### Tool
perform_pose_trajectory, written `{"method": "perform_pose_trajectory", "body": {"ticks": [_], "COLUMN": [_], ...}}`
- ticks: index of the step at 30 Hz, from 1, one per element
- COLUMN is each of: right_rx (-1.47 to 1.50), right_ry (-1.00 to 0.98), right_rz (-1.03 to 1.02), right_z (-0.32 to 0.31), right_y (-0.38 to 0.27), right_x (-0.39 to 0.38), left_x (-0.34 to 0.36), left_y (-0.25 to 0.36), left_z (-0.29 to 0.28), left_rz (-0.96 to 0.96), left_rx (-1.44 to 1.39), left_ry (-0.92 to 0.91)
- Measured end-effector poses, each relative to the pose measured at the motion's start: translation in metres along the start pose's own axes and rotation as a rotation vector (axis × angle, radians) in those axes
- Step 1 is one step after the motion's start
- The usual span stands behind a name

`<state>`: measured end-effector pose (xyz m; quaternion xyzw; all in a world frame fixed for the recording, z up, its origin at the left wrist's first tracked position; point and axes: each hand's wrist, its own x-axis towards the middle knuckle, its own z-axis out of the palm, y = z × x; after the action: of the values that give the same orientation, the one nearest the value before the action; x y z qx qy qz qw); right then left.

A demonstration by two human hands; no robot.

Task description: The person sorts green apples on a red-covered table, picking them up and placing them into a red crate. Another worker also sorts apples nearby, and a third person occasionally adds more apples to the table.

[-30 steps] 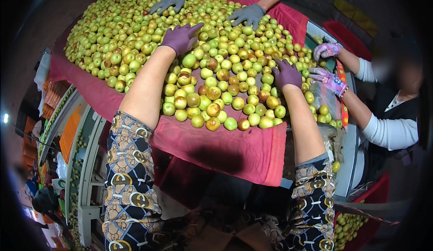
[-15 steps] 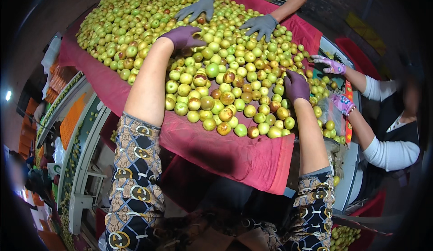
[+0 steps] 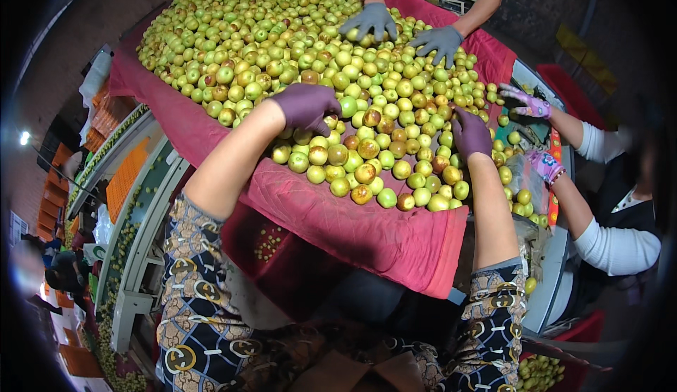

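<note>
A great heap of jujubes (image 3: 233, 46), yellow-green with brown patches, covers a table draped in red cloth (image 3: 338, 212). My left hand (image 3: 307, 106), in a purple glove, is cupped over fruit at the heap's near left edge. Its fingers are bent but apart, beside a bright green jujube (image 3: 348, 106); the fingertips are partly hidden. On the right, my right hand (image 3: 471, 135), gloved alike, rests among the jujubes with fingers pointing away from me and loosely apart. I see no fruit gripped in it. Browner jujubes (image 3: 368, 148) lie more thinly spread between my hands.
Across the table, a co-worker's grey-gloved hands (image 3: 370, 22) touch the heap. At right, another person's flower-patterned gloves (image 3: 529, 103) are near the fruit and a clear plastic bag (image 3: 520, 173). A conveyor (image 3: 134, 230) carrying fruit runs at left. Red crates (image 3: 264, 244) stand below the cloth.
My left hand has moved right and nearer to me, its fingers curling down over fruit. My right hand stays about where it was. The grey-gloved hands have shifted right as the view moved slightly.
</note>
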<state>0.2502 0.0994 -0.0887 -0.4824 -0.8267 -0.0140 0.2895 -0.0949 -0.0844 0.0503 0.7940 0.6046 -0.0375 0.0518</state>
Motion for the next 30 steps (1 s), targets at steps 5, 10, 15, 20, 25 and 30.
{"method": "perform_pose_trajectory", "body": {"ticks": [5,10,15,20,25,30], "right_rx": [-0.047,-0.018,0.001,0.081,0.168,0.331], "right_ry": [-0.009,-0.04,-0.019,-0.088,-0.073,-0.183], "right_rz": [0.011,0.031,0.035,0.078,-0.185,-0.003], "right_z": [-0.006,-0.007,-0.005,0.0,0.003,-0.01], "right_y": [-0.001,-0.009,-0.004,0.0,-0.001,-0.007], "right_x": [-0.001,0.0,0.001,0.001,-0.007,-0.018], "left_x": [-0.018,-0.017,-0.013,-0.007,-0.003,0.021], "left_y": [0.008,0.004,0.027,0.024,0.023,0.029], "left_z": [0.005,0.012,0.004,0.008,0.008,0.001], "left_rz": [0.06,0.207,0.164,0.183,-0.011,-0.029], "left_rx": [-0.166,-0.264,-0.528,-0.832,-0.913,-0.845], "left_ry": [0.134,0.141,0.02,-0.01,-0.029,0.125]}}
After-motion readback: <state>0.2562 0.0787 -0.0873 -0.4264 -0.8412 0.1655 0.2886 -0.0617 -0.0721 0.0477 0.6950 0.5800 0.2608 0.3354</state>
